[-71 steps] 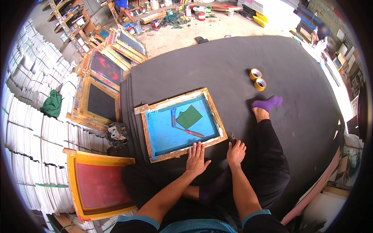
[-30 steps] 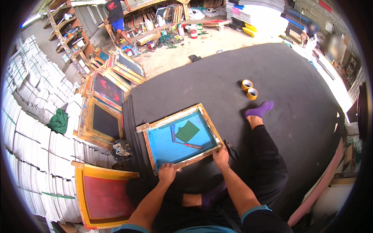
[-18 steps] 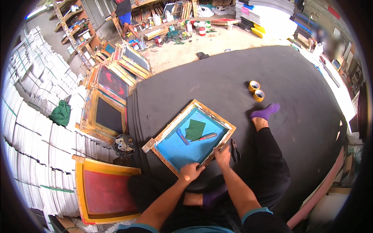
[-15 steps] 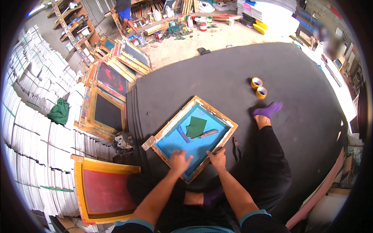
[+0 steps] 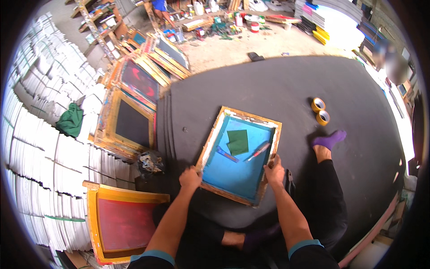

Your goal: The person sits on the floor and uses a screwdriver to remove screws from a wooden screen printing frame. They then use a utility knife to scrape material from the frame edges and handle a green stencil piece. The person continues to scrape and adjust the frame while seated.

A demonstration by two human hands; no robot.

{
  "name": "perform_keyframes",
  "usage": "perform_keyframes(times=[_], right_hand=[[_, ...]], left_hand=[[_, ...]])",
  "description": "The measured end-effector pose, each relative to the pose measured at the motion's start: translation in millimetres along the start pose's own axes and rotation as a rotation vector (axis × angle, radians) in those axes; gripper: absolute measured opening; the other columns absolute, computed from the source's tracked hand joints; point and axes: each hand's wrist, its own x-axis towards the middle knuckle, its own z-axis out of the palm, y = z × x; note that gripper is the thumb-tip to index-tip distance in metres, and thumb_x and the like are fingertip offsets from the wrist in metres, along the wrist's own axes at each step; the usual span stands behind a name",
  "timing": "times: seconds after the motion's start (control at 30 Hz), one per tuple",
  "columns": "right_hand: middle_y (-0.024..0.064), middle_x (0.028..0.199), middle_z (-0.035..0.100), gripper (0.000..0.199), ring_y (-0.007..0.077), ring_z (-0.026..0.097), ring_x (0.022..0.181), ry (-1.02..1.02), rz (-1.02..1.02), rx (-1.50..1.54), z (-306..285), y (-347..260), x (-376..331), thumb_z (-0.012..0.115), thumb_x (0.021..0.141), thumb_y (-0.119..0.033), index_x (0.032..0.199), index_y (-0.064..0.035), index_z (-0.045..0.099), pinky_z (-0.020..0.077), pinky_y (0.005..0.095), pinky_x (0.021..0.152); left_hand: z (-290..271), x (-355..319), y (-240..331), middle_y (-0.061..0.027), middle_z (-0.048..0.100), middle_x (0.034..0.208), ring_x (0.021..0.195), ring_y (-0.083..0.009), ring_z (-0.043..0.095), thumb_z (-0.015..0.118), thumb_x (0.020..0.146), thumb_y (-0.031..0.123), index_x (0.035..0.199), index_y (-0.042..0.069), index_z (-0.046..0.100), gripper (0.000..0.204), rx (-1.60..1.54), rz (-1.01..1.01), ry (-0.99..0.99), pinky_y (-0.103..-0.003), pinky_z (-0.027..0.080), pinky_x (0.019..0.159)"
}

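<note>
Both hands on the wooden screen frame (image 5: 214, 134) with blue mesh; left hand (image 5: 190, 177) curled over its near-left corner, right hand (image 5: 274, 171) clamped on the right rail near the near-right corner; frame lies skewed on the black mat (image 5: 268, 85), just ahead of the knees; inside the frame, ahead of both grips: green cloth square (image 5: 237, 141), blue strip (image 5: 227, 154) just left of it, red-tipped pen (image 5: 258, 151) just ahead of the right hand; near rail runs between the two hands; far rail faces open mat, wide bare room ahead and to the right; two tape rolls (image 5: 320, 111) well right and ahead of the right hand, purple-socked foot (image 5: 329, 140) nearer on that side; left of the left hand the mat edge is close, then stacked frames (image 5: 130, 121) and a red-mesh yellow frame (image 5: 123, 222) behind-left; tight on that side.
</note>
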Motion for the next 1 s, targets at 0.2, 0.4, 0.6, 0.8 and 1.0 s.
perform_keyframes(times=[0.2,0.4,0.6,0.8,1.0], right_hand=[[0.025,0.122,0.067,0.065,0.0436,0.065,0.116,-0.06,-0.009,-0.102,-11.5,5.8,-37.5,0.081,0.081,-0.023,0.137,-0.0058,0.054,0.0527,0.0512,0.099],[0.0252,0.118,0.068,0.046,0.0438,0.065,0.112,0.072,-0.086,-0.311,-9.6,54.2,-54.8,0.072,0.085,-0.018,0.126,-0.0006,0.059,0.0528,0.0506,0.099],[0.0236,0.109,0.07,0.036,0.0439,0.066,0.104,0.043,-0.099,-0.174,-58.8,40.6,-45.0,0.068,0.088,-0.014,0.123,-0.0044,0.065,0.054,0.05,0.096],[0.0185,0.129,0.061,0.044,0.0389,0.06,0.12,0.141,-0.048,-0.331,-63.8,82.4,-32.4,0.073,0.091,-0.029,0.13,-0.0085,0.065,0.0539,0.0504,0.098],[0.0201,0.122,0.065,0.044,0.0404,0.062,0.119,0.04,-0.143,-0.291,-67.6,88.5,-23.7,0.076,0.087,-0.021,0.126,-0.005,0.062,0.0542,0.0498,0.098]], left_hand=[[-3.2,-44.0,9.5,-0.0235,0.073,0.113,0.107,-0.0427,0.071,0.072,0.088,0.048,0.118,0.004,0.066,0.053,-0.07,-0.088,-0.086,-0.052,0.058,0.092],[6.7,-91.5,34.1,-0.0248,0.073,0.117,0.112,-0.0437,0.07,0.073,0.088,0.049,0.121,0.003,0.067,0.057,-0.176,-0.107,-0.143,-0.053,0.057,0.096],[12.4,-134.5,41.4,-0.0249,0.072,0.121,0.115,-0.0425,0.069,0.077,0.085,0.053,0.122,0.002,0.066,0.064,-0.246,-0.083,-0.238,-0.052,0.057,0.096],[25.2,-144.5,46.4,-0.0248,0.073,0.118,0.113,-0.0421,0.07,0.077,0.085,0.052,0.124,0.001,0.065,0.065,-0.216,-0.021,-0.158,-0.051,0.057,0.096],[43.2,-134.3,31.6,-0.0258,0.073,0.114,0.11,-0.043,0.071,0.077,0.086,0.051,0.124,-0.001,0.063,0.066,-0.205,0.007,-0.154,-0.052,0.058,0.093]])
